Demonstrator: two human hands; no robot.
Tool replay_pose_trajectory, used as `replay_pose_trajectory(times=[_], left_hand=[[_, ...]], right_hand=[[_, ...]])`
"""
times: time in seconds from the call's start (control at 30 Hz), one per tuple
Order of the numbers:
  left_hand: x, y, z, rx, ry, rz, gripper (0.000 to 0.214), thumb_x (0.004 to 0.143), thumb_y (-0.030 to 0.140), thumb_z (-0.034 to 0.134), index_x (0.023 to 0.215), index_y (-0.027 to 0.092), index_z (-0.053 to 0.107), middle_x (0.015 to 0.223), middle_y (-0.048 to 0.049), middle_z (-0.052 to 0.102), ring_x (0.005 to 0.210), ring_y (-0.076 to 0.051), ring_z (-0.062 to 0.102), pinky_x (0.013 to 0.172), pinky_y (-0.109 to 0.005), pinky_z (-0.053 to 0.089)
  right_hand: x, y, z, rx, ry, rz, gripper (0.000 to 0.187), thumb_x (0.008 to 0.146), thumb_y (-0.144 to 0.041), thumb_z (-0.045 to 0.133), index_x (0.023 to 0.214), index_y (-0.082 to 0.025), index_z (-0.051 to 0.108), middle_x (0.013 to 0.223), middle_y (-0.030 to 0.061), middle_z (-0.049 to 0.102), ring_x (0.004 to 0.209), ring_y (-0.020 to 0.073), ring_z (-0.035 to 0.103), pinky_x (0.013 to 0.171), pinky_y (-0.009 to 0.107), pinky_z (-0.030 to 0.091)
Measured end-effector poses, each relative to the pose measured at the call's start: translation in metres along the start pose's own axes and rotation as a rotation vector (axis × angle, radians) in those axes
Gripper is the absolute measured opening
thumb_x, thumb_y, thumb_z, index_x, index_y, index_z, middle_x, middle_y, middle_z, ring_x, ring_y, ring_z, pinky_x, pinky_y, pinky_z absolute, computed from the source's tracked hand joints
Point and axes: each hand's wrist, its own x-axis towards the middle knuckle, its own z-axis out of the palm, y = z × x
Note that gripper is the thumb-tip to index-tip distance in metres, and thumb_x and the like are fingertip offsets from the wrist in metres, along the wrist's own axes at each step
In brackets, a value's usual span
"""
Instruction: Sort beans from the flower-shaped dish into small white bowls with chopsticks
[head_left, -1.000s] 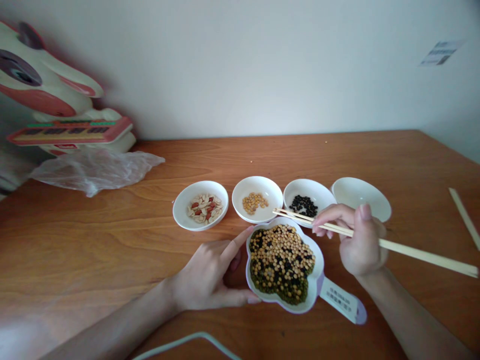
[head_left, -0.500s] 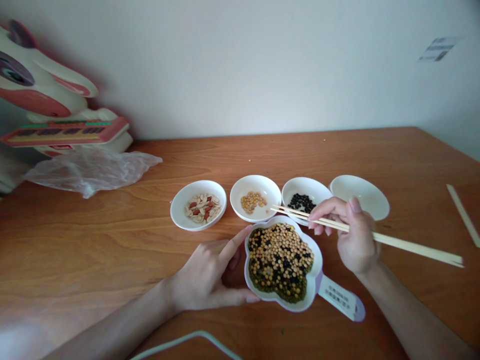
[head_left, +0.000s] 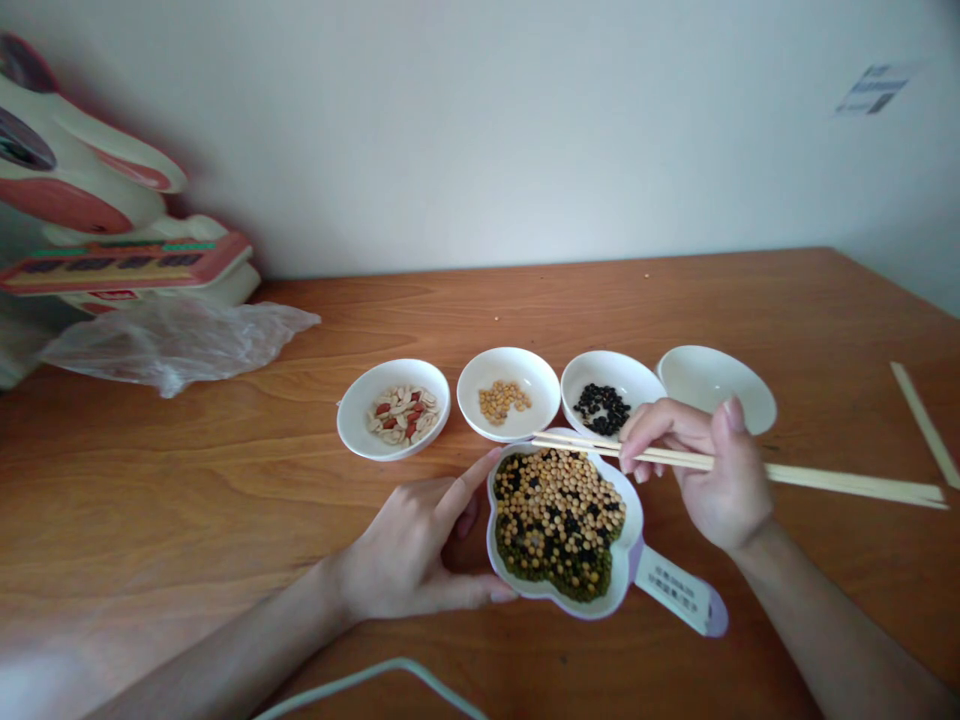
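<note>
Our left hand [head_left: 416, 545], spread open, braces the dish [head_left: 634, 515] of mixed beans [head_left: 559, 510] at nine o'clock. Our right hand [head_left: 731, 505], near three, pinches chopsticks [head_left: 840, 483]; their tips have just come from beside the yellow-bean bowl [head_left: 540, 385], at eleven, onto or over the dish's twelve-o'clock rim, so we judge work returns to the dish.

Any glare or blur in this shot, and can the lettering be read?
Head view: the tabletop has pale glare at lower left; the wall label looks smeared and unreadable; print on the scoop handle is too soft to read reliably.
</note>
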Motion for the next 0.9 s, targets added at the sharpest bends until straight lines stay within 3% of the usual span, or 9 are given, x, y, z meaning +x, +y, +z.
replay_pose_trajectory(times=[0.2,0.3,0.63,0.9], left_hand=[[0.000,0.000,0.000,-0.001,-0.011,-0.013,0.118,0.092,0.071,0.076,0.176,0.026,0.008,0.096,-0.0005,0.074,0.080,-0.022,0.074,0.068,-0.029,0.054],[0.000,-0.001,0.001,-0.011,-0.009,-0.009,0.118,0.092,0.071,0.076,0.176,0.025,0.008,0.095,-0.0002,0.074,0.079,-0.021,0.074,0.068,-0.029,0.053],[-0.001,-0.001,0.000,-0.037,-0.021,-0.014,0.117,0.092,0.070,0.077,0.176,0.026,0.009,0.096,0.0008,0.073,0.079,-0.021,0.072,0.069,-0.031,0.051],[0.001,-0.001,0.000,-0.024,-0.019,-0.016,0.118,0.091,0.069,0.078,0.176,0.027,0.008,0.096,0.0011,0.073,0.080,-0.021,0.073,0.069,-0.030,0.051]], right_hand=[[-0.001,0.003,-0.019,-0.089,-0.260,0.052,0.087,0.104,-0.082,0.018,0.079,-0.024,0.078,0.071,0.0071,0.067,0.065,0.0214,0.060,0.062,0.037,0.046],[0.000,0.003,-0.024,-0.129,-0.326,0.078,0.091,0.102,-0.086,0.011,0.080,-0.024,0.074,0.073,0.0063,0.066,0.066,0.0215,0.060,0.063,0.037,0.046],[-0.002,0.002,-0.014,-0.131,-0.292,0.127,0.093,0.099,-0.087,0.004,0.078,-0.024,0.070,0.071,0.0056,0.064,0.065,0.0210,0.059,0.062,0.037,0.042],[-0.004,0.005,-0.011,-0.235,-0.295,0.039,0.092,0.104,-0.082,0.005,0.079,-0.024,0.072,0.072,0.0060,0.068,0.068,0.0212,0.063,0.064,0.037,0.043]])
